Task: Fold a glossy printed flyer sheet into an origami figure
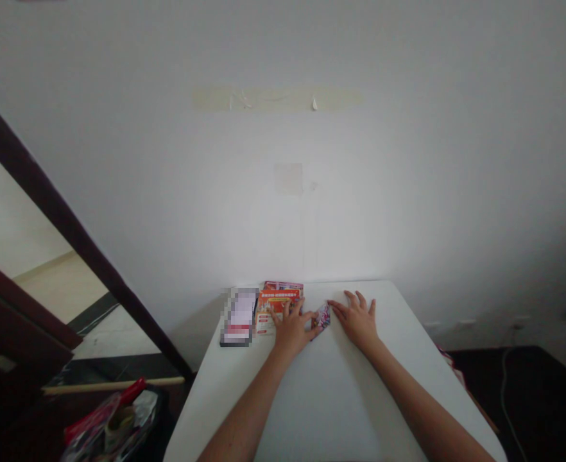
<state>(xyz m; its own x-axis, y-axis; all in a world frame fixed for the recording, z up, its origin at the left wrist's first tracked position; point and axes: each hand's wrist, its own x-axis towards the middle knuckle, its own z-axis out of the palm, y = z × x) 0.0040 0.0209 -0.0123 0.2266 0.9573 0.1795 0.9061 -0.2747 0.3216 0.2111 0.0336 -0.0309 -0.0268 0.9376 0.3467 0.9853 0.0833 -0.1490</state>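
A small piece of folded printed paper with a red, blue and white pattern is on the white table. My left hand holds its left side between thumb and index finger. The other fingers of that hand reach over colourful printed leaflets. At the paper's upper right corner, my right hand has its thumb and index finger pressed together, with the remaining fingers spread. Part of the folded paper is hidden under the left fingers.
A phone, blurred out, lies left of the leaflets on the white table. Behind the table stands a wall with tape marks. On the floor at left is a bag of mixed things; a dark-framed mirror leans there.
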